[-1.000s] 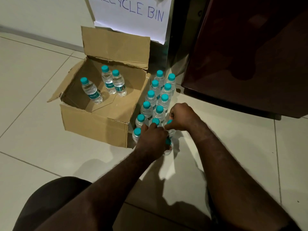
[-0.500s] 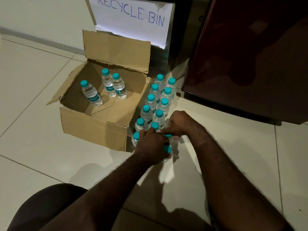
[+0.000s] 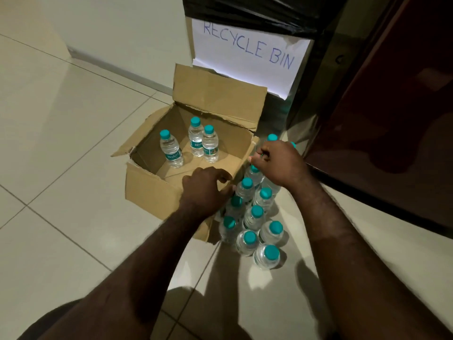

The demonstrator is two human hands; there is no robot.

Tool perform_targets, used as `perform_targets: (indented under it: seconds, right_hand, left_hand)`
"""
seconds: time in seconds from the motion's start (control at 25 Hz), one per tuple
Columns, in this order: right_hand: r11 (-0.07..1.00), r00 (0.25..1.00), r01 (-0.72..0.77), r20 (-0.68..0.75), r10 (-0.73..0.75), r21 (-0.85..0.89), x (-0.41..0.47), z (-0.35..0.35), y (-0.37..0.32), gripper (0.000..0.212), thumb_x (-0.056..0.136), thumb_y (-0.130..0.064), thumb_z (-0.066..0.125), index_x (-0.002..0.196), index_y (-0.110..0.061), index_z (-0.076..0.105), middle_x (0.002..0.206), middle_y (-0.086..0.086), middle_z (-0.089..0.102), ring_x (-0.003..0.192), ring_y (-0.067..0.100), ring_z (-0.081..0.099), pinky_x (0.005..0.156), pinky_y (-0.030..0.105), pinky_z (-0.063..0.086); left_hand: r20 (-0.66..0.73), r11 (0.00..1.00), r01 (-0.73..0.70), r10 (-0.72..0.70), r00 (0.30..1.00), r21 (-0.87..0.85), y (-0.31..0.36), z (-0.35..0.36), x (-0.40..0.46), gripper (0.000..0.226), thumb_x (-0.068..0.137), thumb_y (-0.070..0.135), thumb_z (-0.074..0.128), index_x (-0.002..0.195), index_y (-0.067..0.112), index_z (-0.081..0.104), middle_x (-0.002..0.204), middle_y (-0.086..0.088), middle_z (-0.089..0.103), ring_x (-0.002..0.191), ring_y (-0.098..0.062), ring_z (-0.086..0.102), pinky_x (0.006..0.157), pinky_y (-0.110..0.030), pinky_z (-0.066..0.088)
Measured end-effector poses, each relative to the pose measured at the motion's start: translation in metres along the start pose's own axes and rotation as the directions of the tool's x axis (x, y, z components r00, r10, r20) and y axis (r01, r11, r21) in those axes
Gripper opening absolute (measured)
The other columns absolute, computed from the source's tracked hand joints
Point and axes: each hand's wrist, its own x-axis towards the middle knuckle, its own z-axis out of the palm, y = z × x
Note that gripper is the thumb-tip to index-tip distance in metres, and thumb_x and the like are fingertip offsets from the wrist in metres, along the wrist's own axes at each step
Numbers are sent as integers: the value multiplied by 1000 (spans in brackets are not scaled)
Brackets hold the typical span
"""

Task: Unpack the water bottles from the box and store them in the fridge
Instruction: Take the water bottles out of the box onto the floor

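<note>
An open cardboard box (image 3: 157, 192) stands on the tiled floor with three teal-capped water bottles (image 3: 171, 150) upright inside. Several more bottles (image 3: 256, 217) stand in a tight group on the floor against the box's right side. My left hand (image 3: 206, 190) hovers over the box's near right corner with fingers loosely curled, holding nothing. My right hand (image 3: 277, 163) is above the far end of the floor group, beside the box's right wall. Its fingers are curled, and what lies under them is hidden. The dark red fridge (image 3: 392, 119) is at the right, door closed.
A bin lined with black plastic, bearing a paper sign "RECYCLE BIN" (image 3: 247, 57), stands behind the box. The box's back flap is upright and its left flap hangs outward. My knee (image 3: 49, 322) shows at the bottom left. Bare tiles lie left of the box.
Both hands have left the nearest floor bottles and moved away from me: the left to the box's near corner, the right to the far bottles. My view has tilted closer.
</note>
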Motion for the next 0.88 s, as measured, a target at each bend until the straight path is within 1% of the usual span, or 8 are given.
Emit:
perform_targets:
  seconds: [0.08,0.16,0.24,0.4,0.48,0.64,0.76,0.88]
  right_hand:
    - [998,999,52,14,-51,-27,13,20,-11,16,87,-36,63,74,-31,54,74,-9,56,68,7,52,55,24,37]
    - [992,993,114,5,-114,-48,26,38,-17,10,86,-34,65,93,-29,60,90,-8,61,79,9,53,64,27,44]
    - [980,984,180,8,-180,-90,41,55,-19,31,85,-32,66,114,-24,59,108,-3,61,90,10,52,73,26,44]
    - [961,968,245,-23,-250,-125,73,82,-28,54,83,-27,69,133,-20,49,130,4,52,114,21,52,90,34,48]
    - [962,973,229,15,-230,-148,89,95,-30,66,83,-24,69,141,-21,39,142,6,42,124,25,46,97,39,47]
    - [944,969,244,93,-229,-221,108,117,-36,75,83,-22,68,146,-25,27,156,4,20,130,30,40,98,43,44]
    - [925,961,276,51,-272,-263,116,124,-38,73,83,-23,68,145,-22,29,157,7,17,126,32,43,93,42,47]
    - [920,963,268,112,-245,-288,124,124,-35,73,85,-23,65,146,-20,26,157,8,17,127,33,43,96,44,45]
  left_hand:
    - [-58,999,36,-37,998,-28,-16,-9,16,29,87,43,63,114,32,61,113,10,62,106,-13,54,94,-50,44]
    - [-117,998,52,-47,992,37,-32,-15,26,32,88,41,62,118,30,58,120,7,58,110,-14,52,97,-49,41]
    - [-153,988,63,-41,987,143,-50,-21,34,38,89,41,61,124,29,54,130,4,53,119,-17,47,98,-50,39]
    - [-212,966,181,-140,967,185,-87,-38,46,52,88,41,62,135,27,45,142,-2,42,128,-21,40,103,-54,38]
    - [-246,957,181,-124,961,225,-102,-43,53,60,85,41,65,138,25,42,143,-3,41,128,-22,40,103,-52,39]
    - [-200,939,196,-142,970,284,-123,-48,70,73,82,40,68,144,26,33,153,-1,27,134,-24,35,107,-52,37]
    - [-139,913,231,-195,971,335,-132,-43,83,80,83,40,68,148,28,24,160,1,13,141,-27,26,111,-55,30]
    - [-93,897,254,-236,967,361,-138,-40,91,84,84,40,66,151,30,16,161,2,5,143,-29,23,112,-58,25]
